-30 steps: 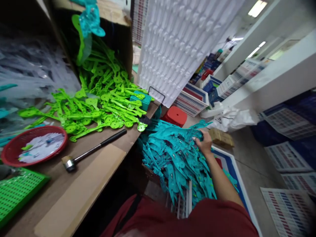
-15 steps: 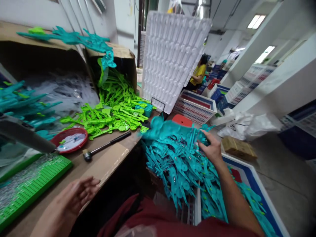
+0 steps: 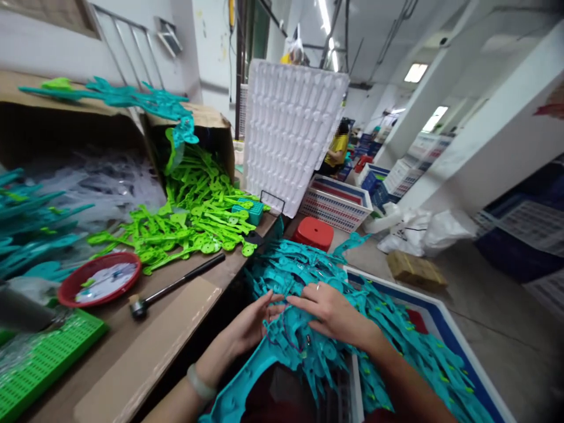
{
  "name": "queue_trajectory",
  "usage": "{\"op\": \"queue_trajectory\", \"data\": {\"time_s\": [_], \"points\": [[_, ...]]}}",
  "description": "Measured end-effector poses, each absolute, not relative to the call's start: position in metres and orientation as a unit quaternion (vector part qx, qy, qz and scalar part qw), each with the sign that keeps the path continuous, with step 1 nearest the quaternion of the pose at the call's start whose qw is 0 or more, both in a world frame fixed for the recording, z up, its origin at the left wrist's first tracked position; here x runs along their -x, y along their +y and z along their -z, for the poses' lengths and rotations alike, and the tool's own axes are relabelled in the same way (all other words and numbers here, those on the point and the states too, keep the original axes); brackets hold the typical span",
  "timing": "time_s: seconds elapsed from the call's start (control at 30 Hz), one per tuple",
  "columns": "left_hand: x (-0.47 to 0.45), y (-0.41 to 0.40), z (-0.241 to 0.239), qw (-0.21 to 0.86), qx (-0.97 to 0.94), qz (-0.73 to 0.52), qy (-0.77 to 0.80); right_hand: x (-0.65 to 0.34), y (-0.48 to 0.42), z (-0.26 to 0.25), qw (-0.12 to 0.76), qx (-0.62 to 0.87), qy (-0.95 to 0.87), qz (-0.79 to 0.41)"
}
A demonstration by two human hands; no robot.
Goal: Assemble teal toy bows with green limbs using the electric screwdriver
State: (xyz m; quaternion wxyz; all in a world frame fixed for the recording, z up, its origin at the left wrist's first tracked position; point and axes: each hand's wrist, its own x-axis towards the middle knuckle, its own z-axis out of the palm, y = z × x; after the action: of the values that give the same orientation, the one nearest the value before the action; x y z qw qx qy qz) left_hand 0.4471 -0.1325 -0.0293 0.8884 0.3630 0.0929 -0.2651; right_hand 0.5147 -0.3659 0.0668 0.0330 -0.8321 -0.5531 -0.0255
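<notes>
Teal part: long curved plastic piece (image 3: 240, 385), lower centre of the frame; its upper end meets the hands just below frame centre, its tail runs to the bottom edge, left of middle.
Long axis: slants from lower left up toward frame centre, so most of the visible length lies below and left of the fingers.
Left hand (image 3: 247, 323): nearer to that length; at the part's upper end, fingers half curled, palm turned inward. Firm grasp or loose support, cannot tell.
Right hand (image 3: 332, 311): right of the left one, fingers stretched left over the teal plastic, tips near the left fingertips. Pinching or just touching, cannot tell.
Teal pile: more such pieces (image 3: 299, 258), directly above and behind the hands; blends with the part's upper end, boundary unclear.
Crate: blue-and-white rim (image 3: 456, 338), lower right, teal pieces inside.
Mallet: on the bench (image 3: 185, 280), left of centre, apart from both hands.
Lime parts: heaped (image 3: 198, 226), beyond the mallet.
</notes>
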Motion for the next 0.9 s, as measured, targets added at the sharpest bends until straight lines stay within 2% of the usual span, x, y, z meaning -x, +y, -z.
{"op": "queue_trajectory", "data": {"time_s": [0.13,0.27,0.4,0.53,0.63,0.77,0.9], "points": [[-0.464,-0.135,0.008,0.882,-0.416,0.208,0.08,-0.501,-0.372,-0.071,0.034,0.855,-0.516,0.03],[-0.469,-0.147,0.014,0.8,-0.535,0.252,0.101,-0.508,-0.382,-0.054,0.077,0.872,-0.482,-0.037],[-0.479,-0.165,0.025,0.728,-0.634,0.234,0.118,-0.546,-0.421,-0.037,0.223,0.904,-0.354,-0.091],[-0.49,-0.142,0.014,0.704,-0.693,0.085,0.131,-0.593,-0.495,-0.035,0.298,0.922,-0.245,-0.034],[-0.487,-0.11,0.003,0.692,-0.707,0.0,0.147,-0.612,-0.535,-0.035,0.354,0.919,-0.161,0.067],[-0.464,-0.093,0.005,0.708,-0.691,0.016,0.145,-0.621,-0.535,-0.036,0.426,0.883,-0.128,0.148],[-0.439,-0.109,0.013,0.763,-0.626,0.106,0.125,-0.61,-0.484,-0.052,0.459,0.858,-0.191,0.128]]}}
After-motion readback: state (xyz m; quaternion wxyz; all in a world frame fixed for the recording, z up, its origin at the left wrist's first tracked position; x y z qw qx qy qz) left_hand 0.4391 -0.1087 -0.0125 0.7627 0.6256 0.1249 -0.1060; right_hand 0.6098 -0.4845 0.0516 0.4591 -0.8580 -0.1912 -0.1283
